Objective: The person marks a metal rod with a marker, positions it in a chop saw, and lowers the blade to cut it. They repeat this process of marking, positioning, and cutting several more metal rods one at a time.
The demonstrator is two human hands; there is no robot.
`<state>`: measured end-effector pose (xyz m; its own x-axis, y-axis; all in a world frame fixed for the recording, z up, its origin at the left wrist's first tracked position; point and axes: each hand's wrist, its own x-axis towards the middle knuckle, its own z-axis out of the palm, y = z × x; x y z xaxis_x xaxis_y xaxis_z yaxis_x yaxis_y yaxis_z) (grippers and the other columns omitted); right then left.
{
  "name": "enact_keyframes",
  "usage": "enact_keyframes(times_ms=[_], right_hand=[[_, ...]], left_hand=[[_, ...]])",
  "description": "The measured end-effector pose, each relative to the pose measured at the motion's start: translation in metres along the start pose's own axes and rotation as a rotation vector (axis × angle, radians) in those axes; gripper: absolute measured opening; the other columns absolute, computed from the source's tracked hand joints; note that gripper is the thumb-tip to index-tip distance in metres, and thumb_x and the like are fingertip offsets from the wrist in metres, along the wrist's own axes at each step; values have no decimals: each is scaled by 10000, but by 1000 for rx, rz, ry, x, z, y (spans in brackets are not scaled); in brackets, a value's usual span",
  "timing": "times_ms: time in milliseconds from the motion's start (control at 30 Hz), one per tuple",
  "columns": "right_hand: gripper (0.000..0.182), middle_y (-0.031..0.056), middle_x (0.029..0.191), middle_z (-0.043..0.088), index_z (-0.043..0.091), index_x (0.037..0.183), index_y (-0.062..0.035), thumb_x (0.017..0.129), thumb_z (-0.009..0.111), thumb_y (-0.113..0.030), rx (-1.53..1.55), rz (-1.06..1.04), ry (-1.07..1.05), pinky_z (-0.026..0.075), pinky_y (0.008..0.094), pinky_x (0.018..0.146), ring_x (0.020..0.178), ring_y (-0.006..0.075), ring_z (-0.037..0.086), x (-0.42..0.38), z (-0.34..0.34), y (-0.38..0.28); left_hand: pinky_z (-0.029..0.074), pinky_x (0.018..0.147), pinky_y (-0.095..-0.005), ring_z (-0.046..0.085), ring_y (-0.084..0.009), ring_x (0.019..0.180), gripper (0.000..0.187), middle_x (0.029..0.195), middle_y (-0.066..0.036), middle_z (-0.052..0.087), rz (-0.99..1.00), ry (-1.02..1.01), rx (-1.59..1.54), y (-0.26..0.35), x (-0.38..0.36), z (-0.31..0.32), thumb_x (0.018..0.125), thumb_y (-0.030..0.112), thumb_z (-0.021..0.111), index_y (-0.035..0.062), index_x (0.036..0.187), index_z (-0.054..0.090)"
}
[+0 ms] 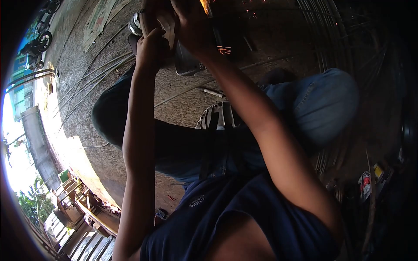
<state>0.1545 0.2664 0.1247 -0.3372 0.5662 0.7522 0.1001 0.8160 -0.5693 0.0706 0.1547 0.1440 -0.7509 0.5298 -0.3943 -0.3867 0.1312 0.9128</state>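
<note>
Both hands are close together at the top edge of the head view. My left hand [152, 43] is closed, fingers curled against a pale, curved piece [167, 25] whose kind I cannot make out. Beside it, my right hand [191, 30] reaches past the frame's edge; it looks closed, but shade hides its grip. A shiny silver round part [135, 24] shows left of the hands. Orange sparks [224, 50] fly to the right of my right hand, with a brighter glow above it. Below the hands lies a dark, flat-edged object [186, 65].
Long thin rods [100, 71] lie across the rough floor at left, more rods [320, 35] at upper right. A metal casting [220, 115] and a short pale stick [213, 92] lie between my bent legs [322, 104]. Litter [365, 185] sits at right; motorbikes [41, 41] stand far left.
</note>
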Motion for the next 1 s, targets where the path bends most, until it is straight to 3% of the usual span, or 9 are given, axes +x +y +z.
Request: enact_keyframes(times_ms=[100,167,200,400,467,567,667,833,1000], right_hand=[[550,292,1262,488,460,1384,-92,876,629,-214,-49,13,-64,417,483,969,1146,453,495,-1,2,3],[548,291,1258,492,462,1381,-89,872,628,-205,-72,6,-57,418,484,967,1144,454,496,2,-1,-1],[541,288,1249,499,468,1374,-86,870,627,-199,-3,-17,0,420,483,965,1139,451,500,7,-7,-4],[527,285,1255,503,480,1354,-67,870,637,-206,37,-9,-36,422,480,966,1146,451,500,1,3,2],[530,286,1258,502,476,1356,-64,872,638,-209,8,-48,31,422,479,968,1145,454,500,1,3,2],[550,298,1261,495,457,1374,-68,875,634,-218,57,3,-79,421,479,975,1143,461,499,0,6,4],[553,283,1224,516,451,1386,-91,879,631,-219,-17,-59,66,436,481,945,1098,448,522,-2,7,4],[515,262,1243,514,459,1391,-125,904,607,-205,95,92,-173,449,463,933,1093,427,536,-2,0,5],[493,270,1301,476,452,1394,-118,925,580,-192,70,59,-110,419,451,979,1167,422,498,0,-2,0]], left_hand=[[365,408,-265,449,-89,447,141,576,4,472,34,-11,84,4,-4,2,845,135,598,58,748,529],[476,548,-302,476,-101,579,274,684,-12,475,-60,1,151,7,-6,0,849,225,594,15,1023,572],[476,548,-302,476,-101,579,274,684,-12,475,-61,4,149,7,-6,-1,849,225,594,15,1023,572],[479,551,-303,473,-103,559,241,667,0,472,-65,-37,150,3,2,-5,851,220,586,29,997,570],[383,420,-276,447,-98,465,167,574,-1,464,-1,28,55,0,1,0,824,146,594,73,695,519],[378,420,-274,446,-96,465,157,576,0,464,0,43,51,2,-3,2,828,143,594,72,707,523],[365,415,-268,425,-87,454,166,564,7,447,-6,33,57,6,-9,6,835,137,592,78,702,510],[337,404,-262,384,-73,438,193,544,22,411,-9,-6,77,6,-8,5,842,129,584,95,683,480],[333,402,-263,375,-73,432,186,540,26,405,-39,15,-4,6,-9,6,840,122,574,100,684,475]])
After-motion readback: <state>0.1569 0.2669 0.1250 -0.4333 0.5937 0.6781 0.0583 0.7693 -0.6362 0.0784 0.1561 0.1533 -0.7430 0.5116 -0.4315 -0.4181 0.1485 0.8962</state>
